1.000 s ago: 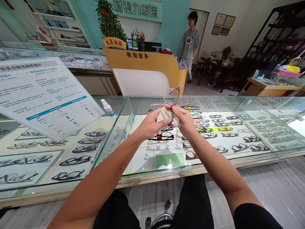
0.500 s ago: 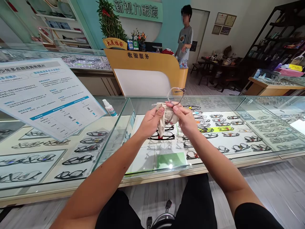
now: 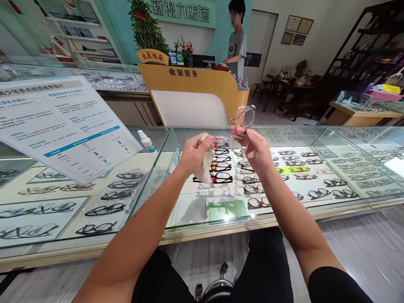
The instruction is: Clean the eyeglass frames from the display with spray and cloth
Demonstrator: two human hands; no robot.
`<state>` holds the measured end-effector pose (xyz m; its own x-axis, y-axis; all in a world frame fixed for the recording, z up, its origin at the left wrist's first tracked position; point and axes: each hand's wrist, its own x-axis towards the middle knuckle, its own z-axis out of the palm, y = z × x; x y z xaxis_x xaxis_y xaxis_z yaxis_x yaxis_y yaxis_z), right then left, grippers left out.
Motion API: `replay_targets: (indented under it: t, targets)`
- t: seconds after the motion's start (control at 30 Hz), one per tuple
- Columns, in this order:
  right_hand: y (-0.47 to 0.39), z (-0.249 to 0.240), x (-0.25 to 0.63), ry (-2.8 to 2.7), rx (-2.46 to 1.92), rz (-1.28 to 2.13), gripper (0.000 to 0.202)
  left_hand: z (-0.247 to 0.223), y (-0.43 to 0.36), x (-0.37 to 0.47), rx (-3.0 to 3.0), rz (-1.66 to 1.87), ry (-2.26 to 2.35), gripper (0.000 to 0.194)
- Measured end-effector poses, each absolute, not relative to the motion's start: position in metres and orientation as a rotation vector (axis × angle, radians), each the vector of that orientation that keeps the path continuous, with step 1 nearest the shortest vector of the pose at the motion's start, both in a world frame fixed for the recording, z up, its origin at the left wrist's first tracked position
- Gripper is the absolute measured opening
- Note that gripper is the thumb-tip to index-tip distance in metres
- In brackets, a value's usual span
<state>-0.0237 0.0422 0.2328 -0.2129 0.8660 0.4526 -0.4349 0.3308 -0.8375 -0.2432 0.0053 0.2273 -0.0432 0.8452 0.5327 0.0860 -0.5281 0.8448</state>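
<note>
Head view. Left hand (image 3: 194,153) closed on a beige cloth (image 3: 205,167), which hangs down from the fingers. Right hand (image 3: 254,148) pinches clear-rimmed glasses (image 3: 243,126), raised over the glass tabletop (image 3: 315,134), lenses tilted up and away. Hands apart; cloth not touching the glasses. Rows of frames (image 3: 221,168) lie in the case beneath. Spray bottle (image 3: 147,141) stands on the glass to the left, near a leaning sign (image 3: 63,122). A person (image 3: 236,44) stands behind the yellow counter (image 3: 195,90).

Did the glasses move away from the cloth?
Yes. The right hand has lifted the glasses up and right, toward the yellow counter, off the cloth in the left hand.
</note>
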Motion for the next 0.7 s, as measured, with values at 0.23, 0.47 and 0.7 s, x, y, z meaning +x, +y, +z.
replay_targets:
  t: [0.23,0.47,0.7]
  targets:
    - [0.033,0.241,-0.022,-1.455,-0.514,1.406,0.045,0.23,-0.003,-0.248,2.006,1.74,1.196,0.056]
    - [0.033,0.263,-0.011,-1.69,-0.458,1.43,0.039,0.279,-0.016,-0.252,2.252,1.528,1.202,0.099]
    - [0.026,0.332,-0.008,-2.028,-0.438,1.177,0.04,0.357,-0.034,-0.259,2.482,1.393,1.201,0.07]
